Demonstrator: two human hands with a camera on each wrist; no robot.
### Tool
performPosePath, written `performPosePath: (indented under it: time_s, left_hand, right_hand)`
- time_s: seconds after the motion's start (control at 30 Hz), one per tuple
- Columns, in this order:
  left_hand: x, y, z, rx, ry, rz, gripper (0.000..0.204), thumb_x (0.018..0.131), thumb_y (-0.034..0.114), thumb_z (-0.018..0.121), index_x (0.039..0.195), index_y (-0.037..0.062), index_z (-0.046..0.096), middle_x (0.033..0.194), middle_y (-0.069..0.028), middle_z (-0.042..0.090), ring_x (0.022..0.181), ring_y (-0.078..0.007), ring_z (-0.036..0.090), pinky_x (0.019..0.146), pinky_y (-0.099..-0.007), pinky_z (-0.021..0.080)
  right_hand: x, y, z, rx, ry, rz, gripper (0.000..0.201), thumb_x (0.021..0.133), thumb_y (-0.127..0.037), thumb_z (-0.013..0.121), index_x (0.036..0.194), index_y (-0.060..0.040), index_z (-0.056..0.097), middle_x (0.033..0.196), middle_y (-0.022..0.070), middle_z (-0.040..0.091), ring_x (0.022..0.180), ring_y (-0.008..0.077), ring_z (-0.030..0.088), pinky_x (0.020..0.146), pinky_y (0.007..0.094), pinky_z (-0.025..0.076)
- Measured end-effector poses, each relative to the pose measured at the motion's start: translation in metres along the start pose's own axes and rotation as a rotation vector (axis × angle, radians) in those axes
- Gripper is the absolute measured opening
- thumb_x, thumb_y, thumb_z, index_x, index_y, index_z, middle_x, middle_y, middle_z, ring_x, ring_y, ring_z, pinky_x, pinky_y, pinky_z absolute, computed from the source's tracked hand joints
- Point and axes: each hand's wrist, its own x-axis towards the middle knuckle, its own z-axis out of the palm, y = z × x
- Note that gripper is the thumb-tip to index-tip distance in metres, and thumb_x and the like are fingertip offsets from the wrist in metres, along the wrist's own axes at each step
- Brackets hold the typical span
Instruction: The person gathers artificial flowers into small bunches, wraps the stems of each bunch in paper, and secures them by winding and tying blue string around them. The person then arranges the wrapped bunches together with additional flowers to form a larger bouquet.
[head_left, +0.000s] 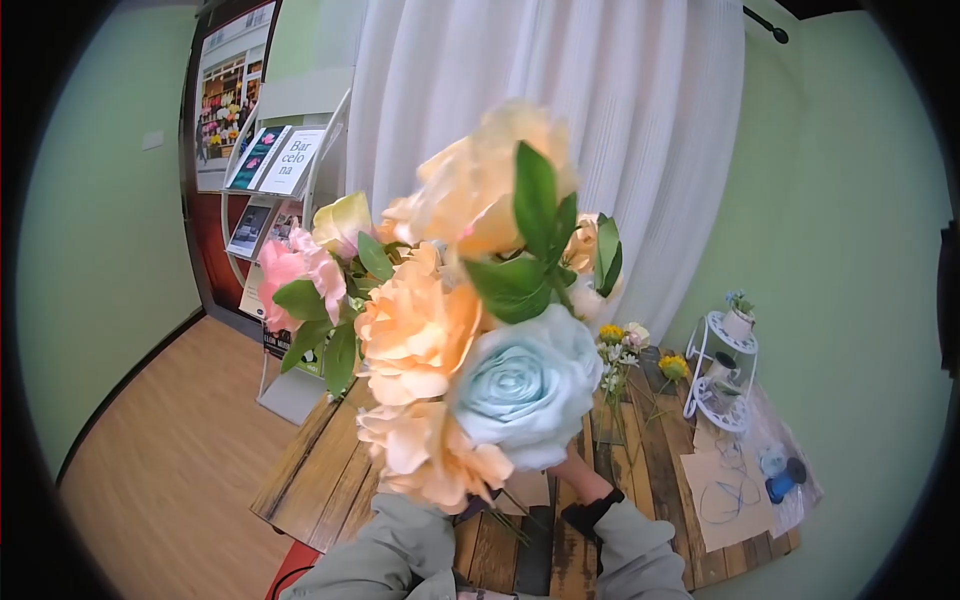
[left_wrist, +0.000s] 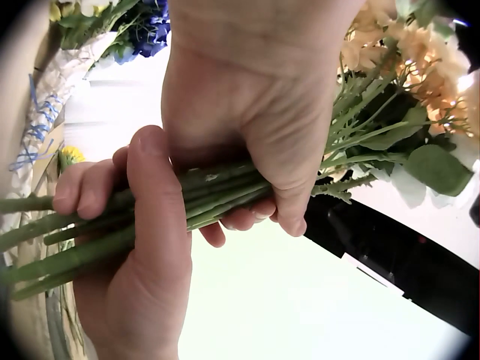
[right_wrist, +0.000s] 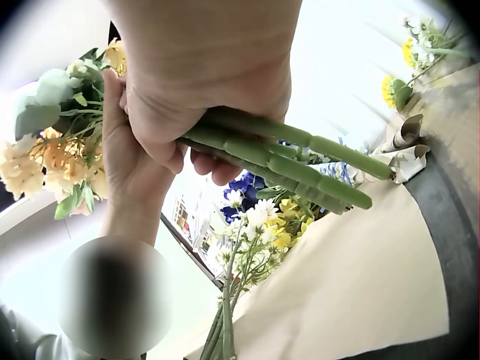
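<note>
A bouquet of artificial flowers fills the middle of the head view, with peach blooms point(head_left: 415, 325), a pale blue rose point(head_left: 525, 375) and pink petals at the left. It covers most of both hands there. In the left wrist view my left hand point(left_wrist: 255, 112) grips the bundle of green stems point(left_wrist: 90, 251) just below the leaves. My right hand point(left_wrist: 150, 240) holds the same stems nearer their cut ends, thumb laid across them. From the right wrist view, the right hand point(right_wrist: 206, 82) has its fingers curled round the stems, and the left hand point(right_wrist: 135, 157) is farther up towards the blooms.
Brown paper point(right_wrist: 367, 277) lies on the wooden table point(head_left: 310, 470), with white daisies point(right_wrist: 259, 217) and a wrapped bunch of blue flowers nearby. At the right are a white tiered stand point(head_left: 725, 415) and a blue spool point(head_left: 787, 480). A leaflet rack point(head_left: 270, 190) stands beyond the table.
</note>
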Motion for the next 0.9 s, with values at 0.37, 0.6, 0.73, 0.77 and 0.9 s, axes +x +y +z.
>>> performPosePath:
  time_s: [0.37,0.6,0.73,0.77,0.9]
  left_hand:
    - [0.014,0.073,-0.015,-0.220,-0.047,-0.099,0.034,0.092,0.009,0.051,0.123,-0.0035,0.050,0.125,-0.0141,0.055,0.116,-0.0252,0.053,0.101,-0.0330,0.039]
    - [0.016,0.049,-0.029,-0.714,0.050,-0.208,0.037,0.096,0.009,0.046,0.131,-0.0029,0.044,0.130,-0.0131,0.052,0.119,-0.0209,0.051,0.101,-0.0336,0.040]
    - [0.017,0.073,-0.029,-0.499,0.012,-0.158,0.039,0.095,0.011,0.049,0.132,-0.0014,0.043,0.131,-0.0098,0.052,0.118,-0.0196,0.051,0.102,-0.0334,0.039]
    - [0.017,0.074,-0.029,-0.500,0.010,-0.157,0.039,0.095,0.011,0.049,0.132,-0.0014,0.043,0.131,-0.0098,0.052,0.118,-0.0196,0.051,0.102,-0.0334,0.039]
    - [0.014,0.068,-0.029,-0.208,0.021,-0.183,0.045,0.093,0.015,0.052,0.135,0.0016,0.041,0.135,-0.0065,0.049,0.122,-0.0178,0.046,0.103,-0.0330,0.036]
  right_hand:
    - [-0.002,-0.011,-0.014,0.395,0.249,0.442,0.024,0.095,-0.022,0.044,0.097,-0.0029,0.058,0.091,0.0032,0.054,0.084,0.0131,0.052,0.079,0.0252,0.040]
    - [0.047,-0.063,-0.043,0.606,0.441,0.506,0.032,0.099,-0.031,0.041,0.084,-0.0059,0.054,0.062,-0.0056,0.036,0.053,0.0022,0.031,0.047,0.0180,0.024]
    - [0.052,-0.059,-0.034,0.554,0.295,0.572,0.034,0.099,-0.032,0.039,0.082,-0.0064,0.053,0.060,-0.0057,0.036,0.053,0.0024,0.031,0.048,0.0180,0.024]
    - [0.051,-0.057,-0.027,0.522,0.249,0.592,0.034,0.099,-0.032,0.039,0.082,-0.0055,0.053,0.060,-0.0053,0.037,0.052,0.0028,0.033,0.048,0.0181,0.025]
    - [0.047,-0.053,0.000,0.181,0.185,0.319,0.032,0.098,-0.027,0.043,0.078,-0.0043,0.053,0.060,-0.0036,0.042,0.050,0.0058,0.038,0.044,0.0212,0.028]
